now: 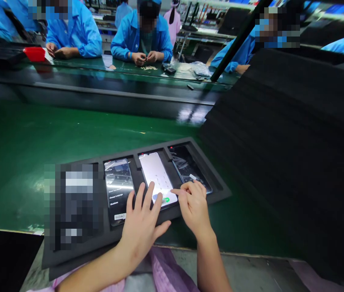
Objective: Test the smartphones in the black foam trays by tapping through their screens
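Observation:
A black foam tray (217, 190) lies at an angle and holds smartphones in its slots. The middle smartphone (152, 168) has a lit white screen with a dial pad and a green button. My left hand (141, 221) is spread open, its fingertips over this screen's lower left and the edge of the left smartphone (115, 174), which shows a dark text menu. My right hand (194, 202) points its index finger at the lit screen's lower right, other fingers curled, holding nothing. Beyond it is a dark-screened smartphone (190, 164). The tray's left slot is pixelated.
Tall black foam sheets or trays (287, 142) rise on the right. The green tabletop (53, 129) extends behind the tray to a dark rail (99, 91). Across it, people in blue work with their hands; a red bin (35, 54) and plastic bags (200, 69) lie there.

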`<act>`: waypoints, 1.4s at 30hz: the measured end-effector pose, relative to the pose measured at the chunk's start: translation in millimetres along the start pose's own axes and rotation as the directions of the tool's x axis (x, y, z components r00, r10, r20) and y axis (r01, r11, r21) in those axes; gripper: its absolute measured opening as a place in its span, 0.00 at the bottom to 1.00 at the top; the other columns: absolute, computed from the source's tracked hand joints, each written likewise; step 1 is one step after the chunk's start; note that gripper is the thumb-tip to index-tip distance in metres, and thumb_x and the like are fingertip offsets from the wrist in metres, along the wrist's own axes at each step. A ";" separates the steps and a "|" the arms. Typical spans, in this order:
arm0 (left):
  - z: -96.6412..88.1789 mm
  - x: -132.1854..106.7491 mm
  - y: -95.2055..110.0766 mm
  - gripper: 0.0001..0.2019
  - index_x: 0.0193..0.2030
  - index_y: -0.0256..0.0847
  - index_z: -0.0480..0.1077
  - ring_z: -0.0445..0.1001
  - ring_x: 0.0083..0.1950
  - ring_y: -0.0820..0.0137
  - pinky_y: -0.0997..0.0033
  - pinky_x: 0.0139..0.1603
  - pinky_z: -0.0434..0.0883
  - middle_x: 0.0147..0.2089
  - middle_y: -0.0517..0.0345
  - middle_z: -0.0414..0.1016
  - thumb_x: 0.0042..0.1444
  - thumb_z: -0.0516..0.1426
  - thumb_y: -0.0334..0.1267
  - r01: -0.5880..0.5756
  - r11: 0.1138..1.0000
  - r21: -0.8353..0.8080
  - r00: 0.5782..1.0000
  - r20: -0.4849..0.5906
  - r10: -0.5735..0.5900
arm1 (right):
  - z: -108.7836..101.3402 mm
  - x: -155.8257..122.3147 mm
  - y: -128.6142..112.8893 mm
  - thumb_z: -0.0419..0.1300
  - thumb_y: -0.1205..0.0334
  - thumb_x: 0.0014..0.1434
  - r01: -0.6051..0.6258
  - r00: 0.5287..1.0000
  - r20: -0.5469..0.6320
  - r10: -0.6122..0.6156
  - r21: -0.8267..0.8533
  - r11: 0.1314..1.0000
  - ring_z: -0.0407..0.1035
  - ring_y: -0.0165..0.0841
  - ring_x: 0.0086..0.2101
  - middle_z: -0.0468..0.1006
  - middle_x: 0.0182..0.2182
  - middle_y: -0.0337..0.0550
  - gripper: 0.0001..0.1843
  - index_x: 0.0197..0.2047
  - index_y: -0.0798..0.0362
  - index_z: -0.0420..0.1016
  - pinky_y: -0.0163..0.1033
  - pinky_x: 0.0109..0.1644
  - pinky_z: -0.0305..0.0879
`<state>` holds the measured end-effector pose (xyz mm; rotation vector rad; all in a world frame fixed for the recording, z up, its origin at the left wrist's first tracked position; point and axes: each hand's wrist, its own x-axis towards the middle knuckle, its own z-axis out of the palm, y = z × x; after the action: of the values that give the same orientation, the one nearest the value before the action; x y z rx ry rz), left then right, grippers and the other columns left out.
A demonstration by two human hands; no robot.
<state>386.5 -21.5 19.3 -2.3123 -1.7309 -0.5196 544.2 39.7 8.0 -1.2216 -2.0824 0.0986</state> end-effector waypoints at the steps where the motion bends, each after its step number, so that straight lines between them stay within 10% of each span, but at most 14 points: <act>1: 0.8 -0.2 0.1 0.24 0.50 0.38 0.69 0.63 0.59 0.48 0.47 0.53 0.62 0.60 0.41 0.66 0.54 0.55 0.53 0.004 1.000 -0.003 1.000 0.010 -0.004 | -0.2 -0.3 0.3 0.44 0.68 0.63 0.006 1.000 -0.010 -0.006 0.010 1.000 0.61 0.30 0.30 0.64 0.26 0.38 0.20 0.34 0.51 0.78 0.49 0.54 0.54; 19: 8.1 0.3 -1.0 0.32 0.52 0.34 0.69 0.62 0.61 0.49 0.50 0.57 0.60 0.62 0.42 0.65 0.50 0.54 0.59 0.109 0.993 -0.037 0.994 0.028 -0.108 | -4.2 4.1 -7.6 0.42 0.60 0.66 0.012 0.962 0.273 0.008 -0.074 0.997 0.60 0.37 0.48 0.67 0.43 0.45 0.20 0.48 0.43 0.75 0.55 0.61 0.44; 29: 8.0 -1.5 -2.5 0.33 0.57 0.33 0.64 0.61 0.62 0.50 0.50 0.57 0.58 0.63 0.39 0.63 0.54 0.51 0.58 0.055 0.998 0.040 0.998 0.037 -0.057 | -2.5 -4.1 2.9 0.42 0.65 0.64 -0.033 0.999 0.016 0.033 0.005 0.999 0.60 0.34 0.38 0.65 0.37 0.43 0.22 0.39 0.48 0.78 0.52 0.57 0.51; 42: 6.7 -3.0 -3.1 0.29 0.54 0.36 0.66 0.62 0.60 0.50 0.50 0.55 0.61 0.61 0.38 0.64 0.54 0.52 0.57 0.029 0.999 0.030 1.000 -0.005 -0.028 | -1.8 -2.6 2.9 0.43 0.66 0.63 -0.022 0.998 0.051 0.022 -0.004 1.000 0.60 0.33 0.37 0.66 0.36 0.42 0.20 0.37 0.48 0.78 0.52 0.57 0.49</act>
<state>383.8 -20.8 11.8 -2.2681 -1.7599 -0.5001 548.3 38.8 6.8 -1.2566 -2.1138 0.1374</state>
